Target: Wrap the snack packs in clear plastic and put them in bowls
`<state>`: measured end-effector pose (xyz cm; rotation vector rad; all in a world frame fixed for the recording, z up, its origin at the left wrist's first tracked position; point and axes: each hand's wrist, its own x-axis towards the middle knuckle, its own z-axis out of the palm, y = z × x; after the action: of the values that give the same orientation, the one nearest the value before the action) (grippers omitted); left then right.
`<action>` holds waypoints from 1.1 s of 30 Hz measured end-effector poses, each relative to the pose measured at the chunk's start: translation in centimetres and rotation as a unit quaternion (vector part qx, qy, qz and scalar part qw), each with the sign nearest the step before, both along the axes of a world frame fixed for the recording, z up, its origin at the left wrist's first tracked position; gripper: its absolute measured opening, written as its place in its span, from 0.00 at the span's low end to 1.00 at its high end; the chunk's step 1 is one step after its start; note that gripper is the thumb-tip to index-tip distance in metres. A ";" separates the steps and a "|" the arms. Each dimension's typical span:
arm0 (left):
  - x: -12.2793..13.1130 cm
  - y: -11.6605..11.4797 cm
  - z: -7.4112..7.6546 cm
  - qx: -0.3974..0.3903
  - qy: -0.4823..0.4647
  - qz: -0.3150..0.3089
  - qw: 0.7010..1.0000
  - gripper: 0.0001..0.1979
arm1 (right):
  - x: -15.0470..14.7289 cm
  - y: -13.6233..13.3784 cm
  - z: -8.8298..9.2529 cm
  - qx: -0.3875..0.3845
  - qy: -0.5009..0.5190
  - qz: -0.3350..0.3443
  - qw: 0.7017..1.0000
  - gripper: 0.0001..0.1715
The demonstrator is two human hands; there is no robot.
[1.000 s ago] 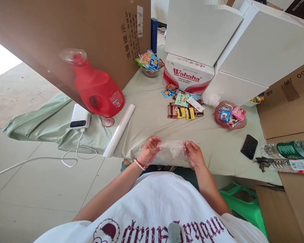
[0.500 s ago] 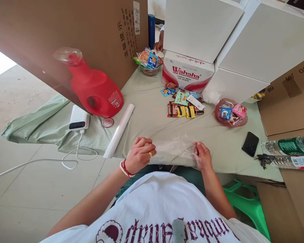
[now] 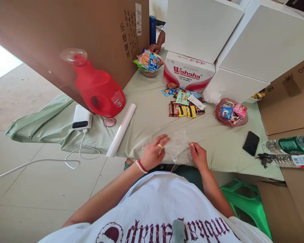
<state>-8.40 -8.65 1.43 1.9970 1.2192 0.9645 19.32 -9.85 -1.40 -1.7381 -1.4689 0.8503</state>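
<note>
A clear, crinkled plastic bag (image 3: 178, 141) lies spread at the table's front edge, between my two hands. My right hand (image 3: 199, 156) pinches its right side between thumb and fingers. My left hand (image 3: 154, 153), wearing a ring and a beaded bracelet, is over the bag's left part with fingers stretched out and slightly blurred; nothing shows in its grasp. Beyond the bag, several small snack packets (image 3: 183, 101) are laid out in front of a Wahaha carton (image 3: 188, 72). Left of my left hand rests a whitish plastic roll (image 3: 121, 130).
A red jug (image 3: 98, 89), a white power bank (image 3: 82, 117) with cable and a round pink item (image 3: 109, 122) stand at left. Right are a candy bowl (image 3: 231, 118), phone (image 3: 250, 143) and bottles (image 3: 291, 145). Another person's hand (image 3: 155, 48) is behind a snack bowl (image 3: 150, 72).
My left hand has moved right and its curled fingers have opened out over the bag. My right hand shifted slightly left, still pinching. The bag is now bunched rather than stretched between the hands.
</note>
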 end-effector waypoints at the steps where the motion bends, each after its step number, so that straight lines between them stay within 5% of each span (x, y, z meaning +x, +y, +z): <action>1: 1.2 0.1 -0.2 -0.008 0.012 -0.055 0.998 0.30 | 0.0 0.0 0.0 0.002 -0.005 0.000 1.000 0.29; 5: 4.1 0.9 -2.2 -0.031 0.062 -0.192 0.979 0.33 | 0.7 -0.2 -0.5 0.006 -0.012 -0.038 0.999 0.29; 8: 4.4 2.2 -3.1 -0.031 0.084 -0.222 0.971 0.25 | 1.5 -0.4 -1.3 -0.001 0.002 -0.088 0.996 0.30; 12: 3.6 4.1 -2.5 -0.024 0.022 -0.223 0.974 0.14 | 1.8 -0.7 -2.3 -0.002 0.021 -0.133 0.991 0.31; 16: 1.4 4.5 -2.2 -0.026 -0.014 -0.174 0.984 0.08 | 1.8 -0.7 -2.7 0.006 0.037 -0.170 0.985 0.33; 22: -2.4 2.3 -3.4 -0.031 0.088 -0.117 0.989 0.07 | 3.0 -0.9 -3.2 -0.004 0.037 -0.177 0.983 0.31; 26: -0.1 1.0 -2.7 0.005 0.116 0.080 0.990 0.10 | 3.0 -0.9 -3.2 0.000 0.014 -0.151 0.988 0.29; 28: 2.3 1.0 -1.9 0.034 0.103 0.118 0.987 0.09 | 2.6 -0.7 -3.1 0.009 0.003 -0.137 0.991 0.29; 33: 6.5 3.0 -1.1 0.020 0.090 -0.105 0.990 0.15 | 2.3 -0.2 -2.7 0.018 0.003 -0.124 0.992 0.27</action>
<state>-1.94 -5.68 0.29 2.2315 1.0622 0.7234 21.61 -10.01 -4.06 -1.8419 -1.2232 0.6930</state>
